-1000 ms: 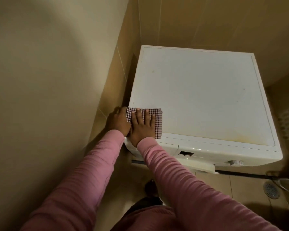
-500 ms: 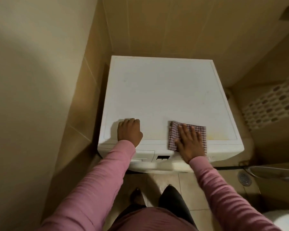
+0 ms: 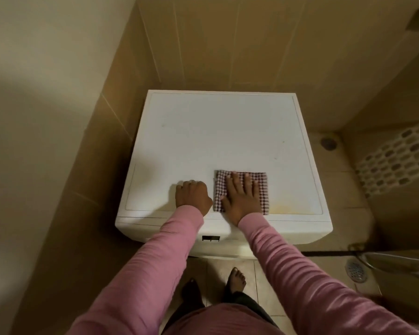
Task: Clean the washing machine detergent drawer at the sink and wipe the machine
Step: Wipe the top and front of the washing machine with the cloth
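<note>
**Hands drawing together at the machine's front edge**

The left hand (image 3: 192, 197) is now sitting much nearer the checked cloth (image 3: 261, 187) than 0.5 s ago, just beside it on top of the washing machine (image 3: 215, 131), its fingers curled under and holding nothing. The right hand (image 3: 241, 200) is pressing the cloth flat, fingers (image 3: 246, 182) straight and spread. The cloth is lying near the middle of the front edge, having slid slightly left, off the yellowish stain (image 3: 288, 208) toward the front right corner. The machine is standing against tiled walls. A floor drain (image 3: 355, 271) is showing to the right, and 2 sleeves are covering part of the front panel.
</note>
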